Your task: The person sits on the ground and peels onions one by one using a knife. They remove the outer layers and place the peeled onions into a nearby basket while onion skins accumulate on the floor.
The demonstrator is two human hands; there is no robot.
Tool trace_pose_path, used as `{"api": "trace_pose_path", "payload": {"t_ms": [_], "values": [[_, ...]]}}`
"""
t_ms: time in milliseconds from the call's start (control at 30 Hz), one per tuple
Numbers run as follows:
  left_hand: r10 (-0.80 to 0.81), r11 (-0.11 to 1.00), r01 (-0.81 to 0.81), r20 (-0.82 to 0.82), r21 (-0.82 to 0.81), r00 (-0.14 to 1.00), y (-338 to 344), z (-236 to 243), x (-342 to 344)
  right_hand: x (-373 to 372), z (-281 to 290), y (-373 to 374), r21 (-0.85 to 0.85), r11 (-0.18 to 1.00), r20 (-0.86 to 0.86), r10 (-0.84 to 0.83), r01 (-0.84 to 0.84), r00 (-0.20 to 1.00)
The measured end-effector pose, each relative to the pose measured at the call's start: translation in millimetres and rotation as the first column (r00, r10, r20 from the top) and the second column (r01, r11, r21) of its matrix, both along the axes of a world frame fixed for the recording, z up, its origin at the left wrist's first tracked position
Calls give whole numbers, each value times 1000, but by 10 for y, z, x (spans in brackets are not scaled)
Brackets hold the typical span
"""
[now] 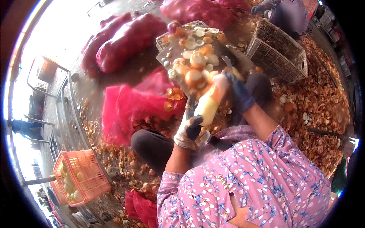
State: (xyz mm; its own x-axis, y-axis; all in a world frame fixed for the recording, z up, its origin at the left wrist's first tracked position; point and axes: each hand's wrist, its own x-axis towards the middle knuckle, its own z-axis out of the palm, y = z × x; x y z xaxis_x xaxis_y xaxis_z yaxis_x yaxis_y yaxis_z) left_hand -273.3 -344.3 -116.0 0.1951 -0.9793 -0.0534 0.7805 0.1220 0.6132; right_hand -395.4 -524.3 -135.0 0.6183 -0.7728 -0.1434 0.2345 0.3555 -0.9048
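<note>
Two gloved hands, the left hand (185, 133) and the right hand (241, 93), are working near centre. At twelve: one board (164, 57) is resting, one purple onion (174, 26) is showing, pale and brown onions (197, 59) are blurring past counting. Two full red sacks (129, 45) are lying at eleven; two slack sacks (127, 108) are spreading, nine-thirty and seven. At least two orange crates (94, 173) are standing at eight. One co-worker (300, 19) is showing at one-thirty.

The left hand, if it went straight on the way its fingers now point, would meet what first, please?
The left hand would probably meet the near edge of the grey board, with an orange-brown onion just beyond; blur leaves the depth unclear.
</note>
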Motion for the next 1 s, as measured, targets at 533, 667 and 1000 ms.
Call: {"api": "trace_pose_path", "payload": {"t_ms": [533,667,1000], "values": [[-58,995,61,-41,75,998,-2,-7,4,8,457,134,-604,772,94,-177,197,980],[-5,999,6,-27,48,1000,30,47,9,-40,770,-41,-995,99,-66,-450,-24,890],[138,990,-143,178,13,974,166,221,198,-507,807,-228,-689,720,39,-83,87,996]]}}
